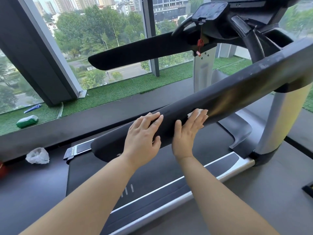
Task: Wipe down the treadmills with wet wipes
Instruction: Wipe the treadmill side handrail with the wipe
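Two bare forearms from the bottom edge to mid-frame, bare wrists, bare left hand, bare right hand

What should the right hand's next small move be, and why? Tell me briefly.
Probably slide the wet wipe up the near handrail toward the console: the right hand presses it flat mid-rail, the left hand rests beside it, and the stretch ahead looks greyish and dusty.

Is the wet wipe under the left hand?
No, the white wipe lies under the right hand on the near handrail; the left hand rests bare on the rail.
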### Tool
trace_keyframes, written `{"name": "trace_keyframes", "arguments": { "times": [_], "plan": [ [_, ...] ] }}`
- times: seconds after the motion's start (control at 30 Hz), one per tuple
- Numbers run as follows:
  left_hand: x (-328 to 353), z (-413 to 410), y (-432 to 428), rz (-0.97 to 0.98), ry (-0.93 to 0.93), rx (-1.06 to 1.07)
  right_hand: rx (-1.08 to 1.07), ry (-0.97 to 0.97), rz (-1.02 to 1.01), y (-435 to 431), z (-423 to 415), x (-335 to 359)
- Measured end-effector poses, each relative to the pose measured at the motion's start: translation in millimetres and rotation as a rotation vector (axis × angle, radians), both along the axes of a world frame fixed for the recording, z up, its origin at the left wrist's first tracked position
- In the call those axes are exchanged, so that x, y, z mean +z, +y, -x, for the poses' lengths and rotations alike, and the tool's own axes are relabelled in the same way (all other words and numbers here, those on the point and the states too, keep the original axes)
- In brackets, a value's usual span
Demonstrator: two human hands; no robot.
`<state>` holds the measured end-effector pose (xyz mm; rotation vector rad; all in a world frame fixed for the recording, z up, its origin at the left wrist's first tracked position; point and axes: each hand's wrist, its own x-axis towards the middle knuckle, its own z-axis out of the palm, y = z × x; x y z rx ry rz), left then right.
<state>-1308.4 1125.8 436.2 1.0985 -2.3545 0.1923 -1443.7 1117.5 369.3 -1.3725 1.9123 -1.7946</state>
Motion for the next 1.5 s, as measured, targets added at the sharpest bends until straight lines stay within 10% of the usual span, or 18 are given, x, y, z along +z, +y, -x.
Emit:
{"name": "trace_keyframes", "arguments": {
  "times": [0.17, 0.37, 0.57, 0.87, 1.03, 1.23, 1.5],
  "plan": [
    [-1, 0, 1, -0.005, -0.054, 0.029, 0.068, 0.378, 0.034, 10, 4, -34],
    [0, 0, 2, -0.028, -0.029, 0.024, -0.019, -0.045, -0.029, -1, 14, -2],
    [2, -2, 2, -0.063, -0.066, 0.025, 0.129, 0.234, 0.054, 12, -13, -32],
    [4, -3, 5, -0.110, -0.097, 0.037, 0.002, -0.457, -0.016, -5, 12, 9],
    [5, -5, 5, -0.159, -0.094, 0.017, 0.183, -0.323, 0.001, 21, -29, -9],
    [7, -9, 4, -0.210, -0.116, -0.022, -0.079, -0.735, -0.014, -4, 17, 30],
    [10, -10, 4, -0.211, -0.104, -0.050, 0.090, -0.775, -0.014, 23, -40, 22]
  ]
}}
